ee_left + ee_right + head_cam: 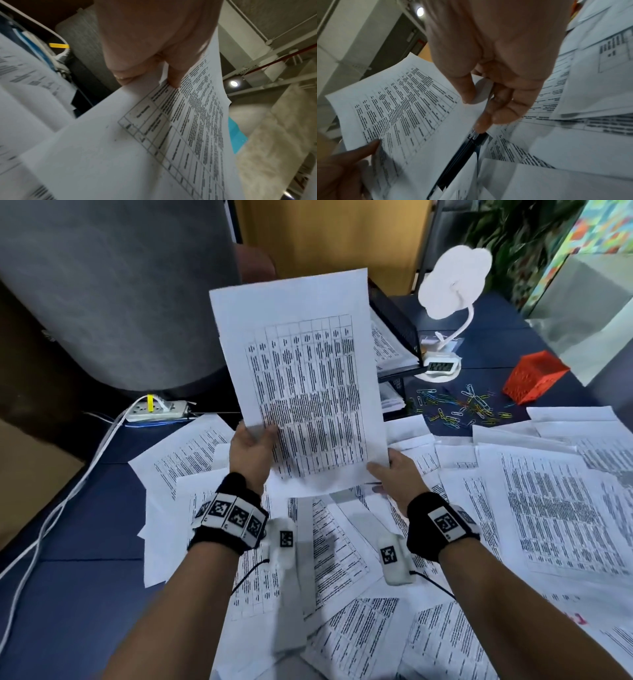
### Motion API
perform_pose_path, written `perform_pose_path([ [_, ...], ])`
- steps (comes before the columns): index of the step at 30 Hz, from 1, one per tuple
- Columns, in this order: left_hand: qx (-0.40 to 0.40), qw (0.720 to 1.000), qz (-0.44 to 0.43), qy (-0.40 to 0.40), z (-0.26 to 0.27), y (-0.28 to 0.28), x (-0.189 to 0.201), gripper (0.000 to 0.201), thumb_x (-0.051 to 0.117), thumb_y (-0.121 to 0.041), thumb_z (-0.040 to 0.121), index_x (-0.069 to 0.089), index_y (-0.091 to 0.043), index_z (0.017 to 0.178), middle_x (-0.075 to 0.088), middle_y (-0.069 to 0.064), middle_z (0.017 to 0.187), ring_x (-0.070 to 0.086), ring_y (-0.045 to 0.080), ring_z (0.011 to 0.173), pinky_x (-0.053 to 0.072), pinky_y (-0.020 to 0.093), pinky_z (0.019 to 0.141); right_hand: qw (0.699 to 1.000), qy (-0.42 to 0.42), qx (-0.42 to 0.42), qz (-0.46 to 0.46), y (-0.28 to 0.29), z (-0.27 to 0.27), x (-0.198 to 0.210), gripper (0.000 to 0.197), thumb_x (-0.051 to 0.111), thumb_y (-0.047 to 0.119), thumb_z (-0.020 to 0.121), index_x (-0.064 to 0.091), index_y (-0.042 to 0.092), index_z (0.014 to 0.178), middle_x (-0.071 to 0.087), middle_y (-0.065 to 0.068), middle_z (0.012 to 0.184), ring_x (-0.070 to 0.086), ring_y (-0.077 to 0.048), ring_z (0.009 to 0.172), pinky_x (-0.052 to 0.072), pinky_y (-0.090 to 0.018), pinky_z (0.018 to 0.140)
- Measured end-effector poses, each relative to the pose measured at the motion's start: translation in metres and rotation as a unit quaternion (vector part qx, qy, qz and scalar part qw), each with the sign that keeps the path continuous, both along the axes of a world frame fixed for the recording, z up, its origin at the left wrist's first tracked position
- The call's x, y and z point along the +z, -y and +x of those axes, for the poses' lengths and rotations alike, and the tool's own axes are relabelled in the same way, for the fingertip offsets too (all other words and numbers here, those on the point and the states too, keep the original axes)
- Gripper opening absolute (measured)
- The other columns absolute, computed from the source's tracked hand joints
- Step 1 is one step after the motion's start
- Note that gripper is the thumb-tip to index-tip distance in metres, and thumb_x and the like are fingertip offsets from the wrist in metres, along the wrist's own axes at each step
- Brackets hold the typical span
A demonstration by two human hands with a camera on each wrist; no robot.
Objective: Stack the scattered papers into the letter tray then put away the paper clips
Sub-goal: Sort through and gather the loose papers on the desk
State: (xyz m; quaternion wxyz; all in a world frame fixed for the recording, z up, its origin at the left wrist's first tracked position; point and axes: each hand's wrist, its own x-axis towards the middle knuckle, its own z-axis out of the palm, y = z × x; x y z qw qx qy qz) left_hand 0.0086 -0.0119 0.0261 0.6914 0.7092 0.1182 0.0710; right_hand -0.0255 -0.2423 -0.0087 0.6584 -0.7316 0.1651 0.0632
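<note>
I hold a bundle of printed papers (301,385) upright above the table with both hands. My left hand (263,436) pinches its lower left edge, thumb on the printed face; the left wrist view shows that pinch (149,79) on the sheet (120,148). My right hand (380,470) grips the lower right corner, thumb in front and fingers (498,115) behind the paper (402,108). Many more sheets (548,508) lie scattered over the dark blue table. The black mesh letter tray (397,326) stands behind the held bundle, partly hidden. Coloured paper clips (462,405) lie loose to its right.
A red mesh box (534,376) lies tipped beyond the clips. A white desk lamp with a clock base (442,364) stands beside the tray. A power strip (157,410) with white cables sits at the left, under a grey chair back (113,292).
</note>
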Motion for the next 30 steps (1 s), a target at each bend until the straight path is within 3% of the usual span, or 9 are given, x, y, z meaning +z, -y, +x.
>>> perform_pose_path([
  [2,-0.010,1.000,0.004,0.012,0.009,0.003,0.007,0.025,0.058,-0.016,0.093,0.043,-0.014,0.074,0.046,-0.001,0.067,0.048,0.012,0.067,0.047,0.025,0.077,0.999,-0.008,0.002,0.050,0.003,-0.002,-0.001,0.013,0.055,0.008,0.093,0.060,0.017,0.100,0.068,-0.012,0.100,0.067,-0.025,0.070,0.048,-0.026,0.050],
  [4,-0.015,0.999,0.019,0.023,0.018,0.006,0.012,0.020,0.060,-0.015,0.092,0.043,-0.014,0.081,0.048,0.002,0.074,0.048,0.015,0.071,0.048,0.029,0.073,0.996,-0.002,-0.017,0.084,0.005,-0.001,-0.002,0.015,0.052,0.006,0.094,0.060,0.017,0.100,0.069,-0.009,0.094,0.064,-0.020,0.058,0.042,-0.023,0.044],
  [10,-0.079,0.989,0.104,-0.073,0.026,0.018,0.007,0.020,0.059,-0.015,0.091,0.044,-0.013,0.105,0.059,0.009,0.099,0.059,0.024,0.089,0.053,0.039,0.083,0.990,0.019,-0.086,0.106,0.014,0.023,0.002,0.011,0.049,0.004,0.095,0.050,0.009,0.105,0.052,-0.010,0.069,0.053,-0.013,0.045,0.039,-0.022,0.042],
  [13,-0.123,0.975,0.143,-0.122,0.026,0.027,0.001,0.017,0.053,-0.014,0.094,0.040,-0.008,0.102,0.055,0.015,0.099,0.059,0.028,0.084,0.051,0.031,0.063,0.989,0.027,-0.104,0.100,0.020,0.040,0.009,0.008,0.049,0.004,0.095,0.048,0.011,0.097,0.049,-0.010,0.064,0.049,-0.009,0.039,0.039,-0.022,0.042],
  [17,-0.103,0.982,0.116,-0.107,0.032,0.037,-0.003,0.016,0.054,-0.010,0.094,0.043,-0.011,0.105,0.065,0.015,0.098,0.063,0.021,0.067,0.049,0.030,0.057,0.987,0.025,-0.120,0.107,0.030,0.062,0.022,0.020,0.045,0.004,0.097,0.037,0.018,0.110,0.047,-0.006,0.055,0.047,-0.016,0.049,0.039,-0.022,0.044],
  [20,-0.099,0.978,0.158,-0.099,0.036,0.038,-0.015,0.017,0.055,-0.010,0.093,0.044,-0.012,0.106,0.065,0.013,0.101,0.063,0.022,0.071,0.049,0.029,0.059,0.986,0.024,-0.130,0.102,0.039,0.080,0.033,0.010,0.046,0.005,0.097,0.044,0.012,0.105,0.046,-0.005,0.059,0.047,-0.013,0.048,0.040,-0.021,0.045],
  [22,-0.106,0.967,0.208,-0.103,0.036,0.036,-0.026,0.022,0.058,-0.013,0.091,0.048,-0.013,0.110,0.065,0.014,0.106,0.064,0.029,0.086,0.052,0.035,0.073,0.984,0.030,-0.138,0.111,0.044,0.093,0.039,0.007,0.046,0.005,0.097,0.047,0.011,0.093,0.046,-0.004,0.062,0.047,-0.008,0.043,0.040,-0.021,0.046],
  [26,-0.155,0.921,0.302,-0.189,0.032,0.038,-0.043,0.044,0.062,-0.027,0.088,0.045,-0.012,0.126,0.058,0.014,0.121,0.058,0.031,0.103,0.049,0.035,0.086,0.979,0.049,-0.156,0.121,0.052,0.118,0.049,0.018,0.048,0.004,0.096,0.046,0.011,0.079,0.050,-0.006,0.064,0.050,-0.008,0.042,0.039,-0.019,0.041],
  [30,-0.255,0.792,0.481,-0.277,0.028,0.038,-0.053,0.081,0.068,-0.049,0.077,0.031,-0.018,0.142,0.045,0.013,0.133,0.046,0.033,0.122,0.045,0.040,0.099,0.969,0.061,-0.186,0.150,0.057,0.143,0.055,0.006,0.050,0.002,0.095,0.047,0.007,0.096,0.053,-0.007,0.065,0.051,-0.008,0.041,0.038,-0.019,0.040],
])
